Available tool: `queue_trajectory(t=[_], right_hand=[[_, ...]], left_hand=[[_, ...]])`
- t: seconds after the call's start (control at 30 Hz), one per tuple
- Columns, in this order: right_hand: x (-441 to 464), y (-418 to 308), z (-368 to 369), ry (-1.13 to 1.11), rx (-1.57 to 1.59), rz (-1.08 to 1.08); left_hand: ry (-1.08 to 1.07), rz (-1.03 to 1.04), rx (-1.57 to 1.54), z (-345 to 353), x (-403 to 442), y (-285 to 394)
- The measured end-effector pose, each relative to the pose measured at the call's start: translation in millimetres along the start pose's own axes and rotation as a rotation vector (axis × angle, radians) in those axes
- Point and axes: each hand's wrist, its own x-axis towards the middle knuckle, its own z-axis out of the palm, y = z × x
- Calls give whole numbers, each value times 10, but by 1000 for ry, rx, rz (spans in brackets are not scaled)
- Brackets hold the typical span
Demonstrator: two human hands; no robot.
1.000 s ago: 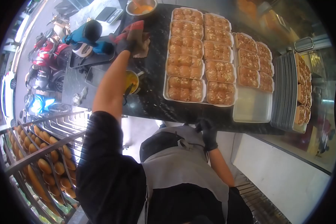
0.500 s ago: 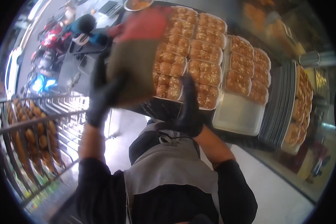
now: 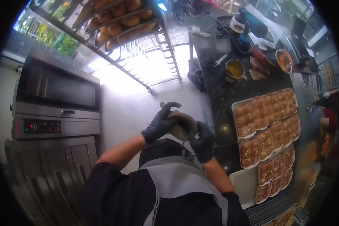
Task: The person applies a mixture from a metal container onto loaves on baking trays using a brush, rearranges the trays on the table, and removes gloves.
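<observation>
In front of my apron, my left hand point(image 3: 161, 122) and my right hand point(image 3: 202, 142), both in black gloves, hold a greyish-tan mitt point(image 3: 184, 127) between them. My left fingers close on its upper left edge, and my right hand grips its right side. The mitt looks like thick folded cloth, and its opening cannot be made out. An oven point(image 3: 60, 94) with a dark glass door and a lit control panel stands to the left. Trays of seeded buns point(image 3: 265, 141) lie on the dark counter point(image 3: 224, 116) to the right.
A wheeled rack point(image 3: 120, 62) with rolls stands ahead. On the counter are a cup of yellow liquid point(image 3: 235, 69), a red and tan cloth item point(image 3: 260, 63), a metal bowl point(image 3: 283, 61) and a spray bottle point(image 3: 237, 23). A person point(image 3: 326, 118) is partly visible at the far right.
The view has swung left, bringing the oven into sight. The mitt has come from the counter area to in front of my body. Both hands are now on it.
</observation>
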Motion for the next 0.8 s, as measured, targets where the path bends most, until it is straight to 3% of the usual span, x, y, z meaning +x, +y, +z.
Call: queue_trajectory(t=[0.07, 0.1, 0.17, 0.23, 0.3, 0.33, 0.43, 0.47, 0.5, 0.53, 0.57, 0.63, 0.77, 0.8], right_hand=[[-23, 118, 393, 454, -41, -403], [-19, 43, 557, 471, -52, -421], [-17, -126, 938, 118, 318, -323], [32, -15, 1392, 125, 390, -257], [70, -153, 1720, -40, 1027, 201], [-4, -79, 2040, 147, 830, 11], [-287, -207, 2723, 318, 596, -49], [-309, -16, 3015, 339, 530, -3], [-295, 79, 3051, 163, 623, 339], [-286, 182, 3281, 306, 1264, 347], [-311, 451, 3529, 356, 982, 82], [-361, -178, 3302, 452, 1444, 114], [-523, -65, 3203, 497, 1634, 107], [-628, -66, 3132, 373, 1656, -5]], left_hand=[[81, 21, -48, -180, -80, -641], [141, 38, -83, -259, -118, -842], [133, 76, -16, -340, -220, -906], [25, 41, 81, -542, -306, -960], [-61, 65, 273, -831, -248, -1252], [-60, 117, 206, -959, -213, -1459], [-80, 182, 133, -1306, -289, -1555], [-206, 147, 131, -1365, -416, -1319], [-404, 137, 82, -1390, -471, -1338], [-513, 331, 404, -1408, -545, -1265], [-591, 568, 711, -1404, -594, -1176], [-722, 597, 858, -1301, -581, -1121], [-791, 616, 1099, -1142, -709, -1018], [-803, 630, 1096, -1151, -775, -1019]])
